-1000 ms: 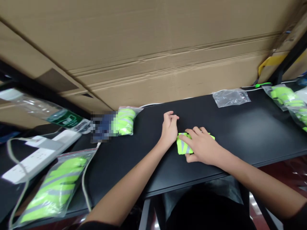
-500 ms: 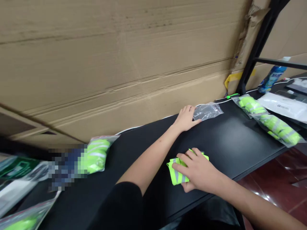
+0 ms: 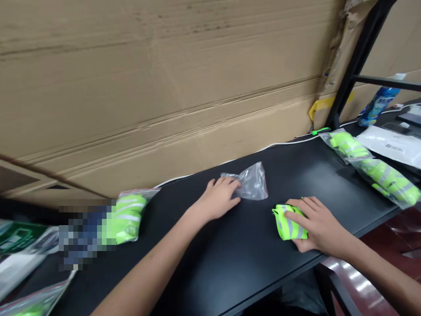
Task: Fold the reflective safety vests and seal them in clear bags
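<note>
Bent fingers of my left hand [image 3: 219,198] grip the near-left end of a clear plastic zip bag [image 3: 255,182], which stands partly raised off the black tabletop [image 3: 226,245]. My right hand [image 3: 317,224] is closed over a folded neon-yellow reflective vest [image 3: 287,223] with grey stripes, close to the table's front edge. The thumb sits underneath, on the near side of the vest. A gap of bare tabletop lies between the bag and the vest.
Bagged yellow vests lie at right [image 3: 388,177] and at left [image 3: 130,215]. Behind the table rises a cardboard wall [image 3: 177,87]. A black metal frame [image 3: 353,74], a blue bottle [image 3: 378,105] and a white packet [image 3: 391,145] are at far right.
My left hand has drawn the plastic bag from the back edge toward me and leftward, lifting part of it. My right hand has shifted right with the folded vest.
</note>
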{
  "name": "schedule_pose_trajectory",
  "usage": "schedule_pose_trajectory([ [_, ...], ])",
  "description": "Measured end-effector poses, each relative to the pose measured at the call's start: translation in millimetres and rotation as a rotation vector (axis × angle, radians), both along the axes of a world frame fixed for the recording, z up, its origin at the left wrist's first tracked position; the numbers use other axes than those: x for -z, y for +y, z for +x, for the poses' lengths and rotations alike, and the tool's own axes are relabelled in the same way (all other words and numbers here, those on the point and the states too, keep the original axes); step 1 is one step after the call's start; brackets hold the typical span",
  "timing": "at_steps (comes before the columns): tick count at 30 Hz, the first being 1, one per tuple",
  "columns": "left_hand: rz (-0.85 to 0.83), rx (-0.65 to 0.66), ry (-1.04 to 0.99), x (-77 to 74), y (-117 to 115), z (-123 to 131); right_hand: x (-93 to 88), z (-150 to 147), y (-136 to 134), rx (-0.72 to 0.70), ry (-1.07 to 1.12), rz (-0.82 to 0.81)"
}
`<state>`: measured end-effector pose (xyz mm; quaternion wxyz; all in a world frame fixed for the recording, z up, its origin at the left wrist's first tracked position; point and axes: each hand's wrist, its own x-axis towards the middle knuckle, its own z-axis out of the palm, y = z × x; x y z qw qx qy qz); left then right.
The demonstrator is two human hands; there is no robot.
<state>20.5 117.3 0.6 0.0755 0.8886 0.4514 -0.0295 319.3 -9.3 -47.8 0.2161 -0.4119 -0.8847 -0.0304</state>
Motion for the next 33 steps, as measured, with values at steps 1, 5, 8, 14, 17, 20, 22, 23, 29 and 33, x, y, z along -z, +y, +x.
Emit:
schedule_pose_trajectory([
  [1,-0.005,-0.030,0.003,-1.0,-14,-17,0.4,1,2,-0.022,0.005,0.009],
  [5,0.102,-0.199,-0.102,2.8,-50,-47,0.8,-1,18,-0.087,-0.005,0.066],
  [8,0.130,-0.081,-0.180,9.3,-45,-39,0.4,-7,35,-0.108,-0.010,0.093],
  [14,-0.008,-0.173,-0.214,13.4,-19,-34,0.5,-30,72,-0.083,0.122,0.142],
  [17,-0.051,-0.234,-0.269,13.7,-29,-45,3.1,-49,87,-0.097,0.216,0.136],
  [20,-0.047,-0.214,-0.396,16.7,-47,-55,5.4,-73,97,-0.169,0.267,0.100],
  [22,-0.043,-0.198,-0.454,19.8,-56,-58,5.6,-89,101,-0.227,0.289,0.085],
  [23,-0.041,-0.195,-0.468,21.4,-59,-59,5.4,-97,101,-0.251,0.293,0.080],
  [29,-0.018,-0.162,-0.484,24.4,-63,-58,1.4,-116,98,-0.333,0.151,0.079],
  [33,0.009,-0.125,-0.426,23.7,-66,-52,-5.1,-117,96,-0.334,-0.001,0.033],
])
